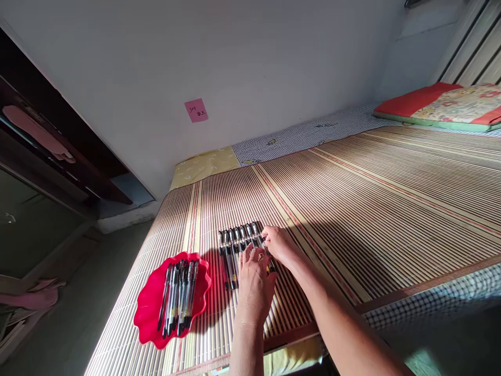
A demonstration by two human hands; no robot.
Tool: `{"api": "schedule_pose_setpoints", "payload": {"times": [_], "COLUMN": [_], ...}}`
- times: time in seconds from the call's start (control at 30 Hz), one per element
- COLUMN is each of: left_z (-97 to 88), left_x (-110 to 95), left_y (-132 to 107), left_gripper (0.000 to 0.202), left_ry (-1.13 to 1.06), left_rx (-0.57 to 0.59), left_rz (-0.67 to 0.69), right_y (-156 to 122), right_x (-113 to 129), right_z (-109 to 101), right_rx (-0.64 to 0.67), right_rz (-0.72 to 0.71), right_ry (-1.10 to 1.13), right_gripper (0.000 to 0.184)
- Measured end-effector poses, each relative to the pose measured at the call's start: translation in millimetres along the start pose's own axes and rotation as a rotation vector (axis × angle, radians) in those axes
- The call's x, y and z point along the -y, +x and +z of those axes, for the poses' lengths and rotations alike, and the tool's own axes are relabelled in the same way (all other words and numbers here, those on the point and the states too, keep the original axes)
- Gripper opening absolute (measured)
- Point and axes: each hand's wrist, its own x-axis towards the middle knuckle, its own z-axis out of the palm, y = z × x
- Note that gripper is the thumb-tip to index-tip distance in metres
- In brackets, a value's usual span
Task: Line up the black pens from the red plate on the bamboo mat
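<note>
Several black-capped pens point(230, 261) lie side by side in a row on the slatted mat, their caps toward the wall. My left hand point(255, 274) rests over the right part of this row, fingers spread and touching the pens, hiding their lower ends. At the right end of the row, my right hand point(276, 243) is closed, its fingertips pinching the cap end of a pen that is mostly hidden. To the left, a red scalloped plate point(146, 308) holds several more clear-barrelled pens point(180, 297) with black caps.
The slatted mat point(352, 198) covers a bed against a white wall point(274, 62). A pink note point(196, 110) is stuck on the wall. A folded floral quilt point(450, 107) lies at the far right. The bed's front edge runs below my forearms.
</note>
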Motion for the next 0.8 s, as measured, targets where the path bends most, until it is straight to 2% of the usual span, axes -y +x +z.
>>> {"api": "schedule_pose_setpoints", "payload": {"times": [0.8], "left_z": [-4.8], "left_x": [-2.0], "left_y": [-1.3], "left_gripper": [0.031], "left_ry": [-0.006], "left_rx": [0.025], "left_rz": [-0.018], "right_y": [-0.1], "right_x": [6.6], "right_z": [-6.1], "right_rx": [0.015], "right_rz": [0.004], "right_ry": [-0.033], "right_gripper": [0.022]}}
